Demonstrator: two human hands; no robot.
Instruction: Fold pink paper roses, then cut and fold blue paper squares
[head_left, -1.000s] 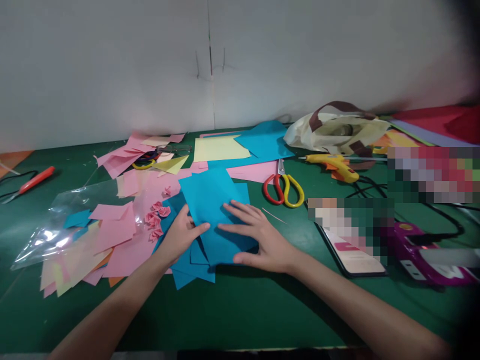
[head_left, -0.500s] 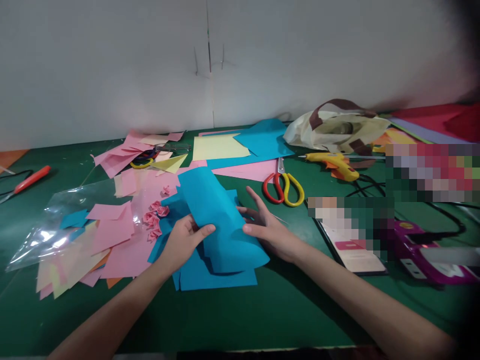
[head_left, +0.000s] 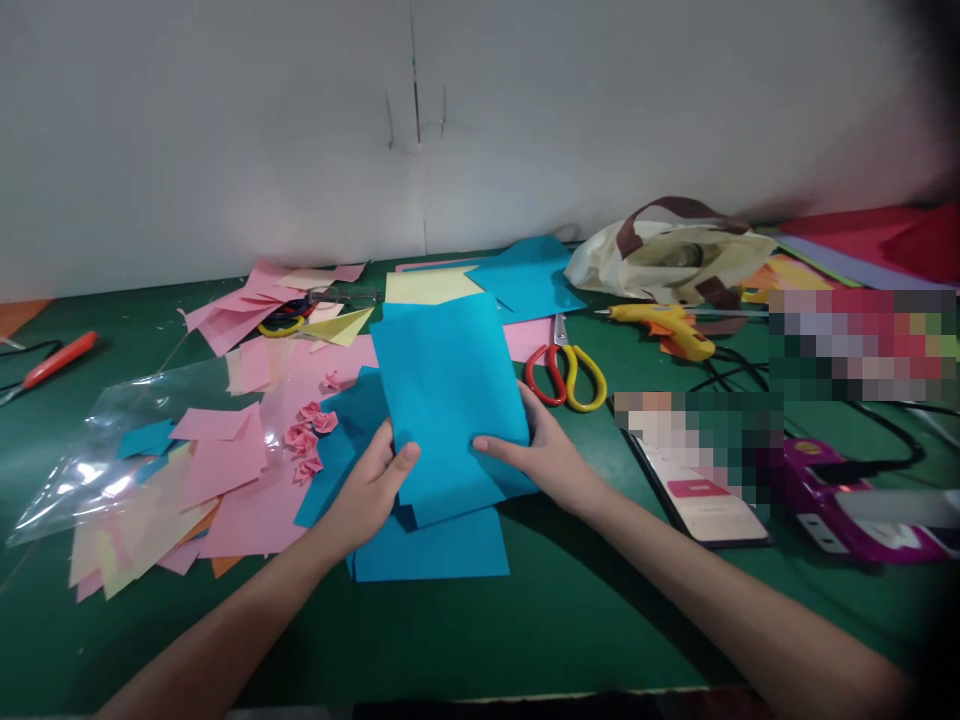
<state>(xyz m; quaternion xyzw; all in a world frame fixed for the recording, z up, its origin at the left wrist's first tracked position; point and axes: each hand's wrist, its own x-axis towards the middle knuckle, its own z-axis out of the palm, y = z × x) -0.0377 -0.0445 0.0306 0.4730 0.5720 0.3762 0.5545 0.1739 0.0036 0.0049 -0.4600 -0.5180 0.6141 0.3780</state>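
Observation:
Blue paper sheets (head_left: 450, 390), at least two overlapping, are held up between my two hands in the middle of the head view. My left hand (head_left: 382, 480) grips their left edge, thumb in front and fingers behind. On the right edge, my right hand (head_left: 536, 450) has its thumb on the front face, its fingers mostly hidden behind. Under them, more blue paper (head_left: 435, 550) lies on the green table. Several small folded pink paper pieces (head_left: 304, 440) sit to the left, on pink paper (head_left: 247, 520).
Red-and-yellow-handled scissors (head_left: 568, 375) lie behind my right hand. Farther right are a yellow glue gun (head_left: 664, 328), a phone (head_left: 705, 495), a purple power strip (head_left: 862, 510) and a cloth bag (head_left: 667, 265). A clear plastic bag (head_left: 82, 490) and an orange-handled cutter (head_left: 60, 360) lie left.
My right hand lay spread on the blue paper, then moved to its right edge and closed there. The curled sheets flattened out and rose, tipping up off the blue paper beneath.

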